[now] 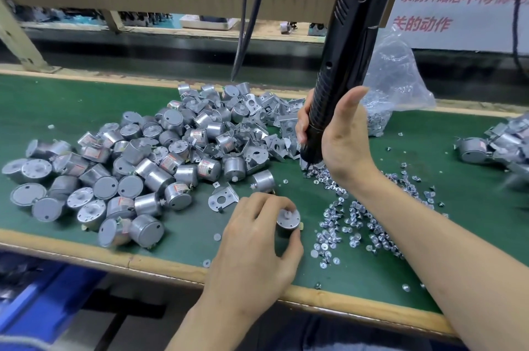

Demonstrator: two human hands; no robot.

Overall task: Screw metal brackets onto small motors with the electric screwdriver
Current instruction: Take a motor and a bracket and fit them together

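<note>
Step, as judged: staging one unit, nothing fastened yet.

- Long black electric screwdriver (pixel 343 64), hung from above. The right hand (pixel 340 144) is wrapped round its lower barrel. The tip is down in the far edge of the loose silver screws (pixel 357 224), likely taking one up.
- Left hand (pixel 257 242) pinches a small silver cylindrical motor (pixel 287 220), upright on the green bench mat (pixel 71 98), shaft up.
- Bent silver metal bracket (pixel 223 197) lies flat just beyond that hand, untouched.

Next move calls for seating a bracket on the motor face with the holes lined up, then bringing the bit down square.

Around:
- Large heap of bare motors (pixel 128 164) at left.
- Clear plastic bag (pixel 395 78) behind the tool.
- Tangle of brackets (pixel 257 121) mid-bench.

Stray screws near the motor could get under it and tilt it.
</note>
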